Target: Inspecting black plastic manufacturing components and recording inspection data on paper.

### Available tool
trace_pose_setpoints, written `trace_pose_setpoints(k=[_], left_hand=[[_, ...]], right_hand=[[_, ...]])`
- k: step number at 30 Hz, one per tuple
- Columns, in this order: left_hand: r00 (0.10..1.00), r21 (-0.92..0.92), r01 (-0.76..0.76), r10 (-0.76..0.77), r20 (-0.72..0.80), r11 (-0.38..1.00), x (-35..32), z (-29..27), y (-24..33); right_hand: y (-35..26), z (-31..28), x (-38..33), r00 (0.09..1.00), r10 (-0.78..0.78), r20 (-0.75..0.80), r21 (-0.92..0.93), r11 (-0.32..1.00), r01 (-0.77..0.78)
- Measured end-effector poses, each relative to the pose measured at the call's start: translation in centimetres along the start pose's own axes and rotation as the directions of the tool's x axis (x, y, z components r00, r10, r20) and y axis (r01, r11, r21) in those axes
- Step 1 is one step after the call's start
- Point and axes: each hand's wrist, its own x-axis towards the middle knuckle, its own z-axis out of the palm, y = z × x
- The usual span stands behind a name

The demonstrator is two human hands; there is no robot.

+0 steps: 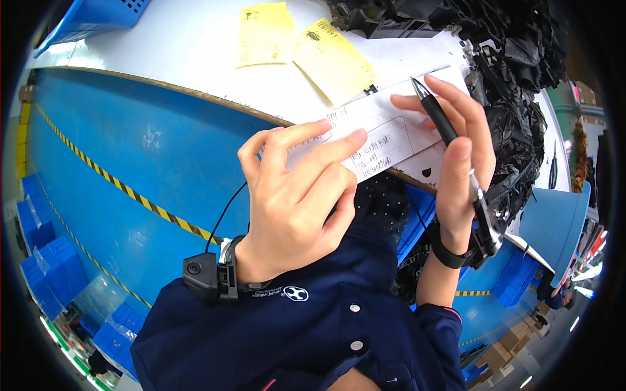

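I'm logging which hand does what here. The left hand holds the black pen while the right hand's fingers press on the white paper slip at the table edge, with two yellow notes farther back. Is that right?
Not quite: the hands are swapped. In the head view the right hand holds the black pen, and the left hand presses its fingers on the white paper slip at the table edge. The two yellow notes do lie farther back.

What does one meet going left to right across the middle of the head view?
Blue floor with a yellow-black striped line → left hand pressing the white paper slip → right hand holding a black pen → pile of black plastic parts.
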Motion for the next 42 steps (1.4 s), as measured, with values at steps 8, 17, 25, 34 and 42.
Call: trace_pose_setpoints(k=[8,17,25,34,42], left_hand=[[0.999,-0.017,-0.036,0.036,-0.010,0.999,0.1,0.1,-0.5],[0.999,-0.041,-0.041,0.041,-0.005,0.998,0.1,0.0,-0.7],[0.998,-0.063,-0.066,0.066,-0.007,0.996,0.1,-0.1,-0.7],[0.996,-0.086,-0.089,0.087,-0.026,0.992,0.0,0.2,-0.8],[0.998,-0.059,-0.070,0.070,0.004,0.996,0.0,-0.4,-0.5]], right_hand=[[0.2,0.0,1.2,0.948,-0.149,0.281,-0.449,0.852,0.268],[0.3,0.3,2.0,0.937,-0.208,0.280,-0.614,0.711,0.342],[0.4,0.1,1.7,0.933,-0.284,0.223,-0.453,0.817,0.357],[0.7,0.2,1.7,0.917,-0.224,0.330,-0.538,0.754,0.377],[0.6,0.4,1.5,0.895,-0.304,0.327,-0.698,0.561,0.446]])
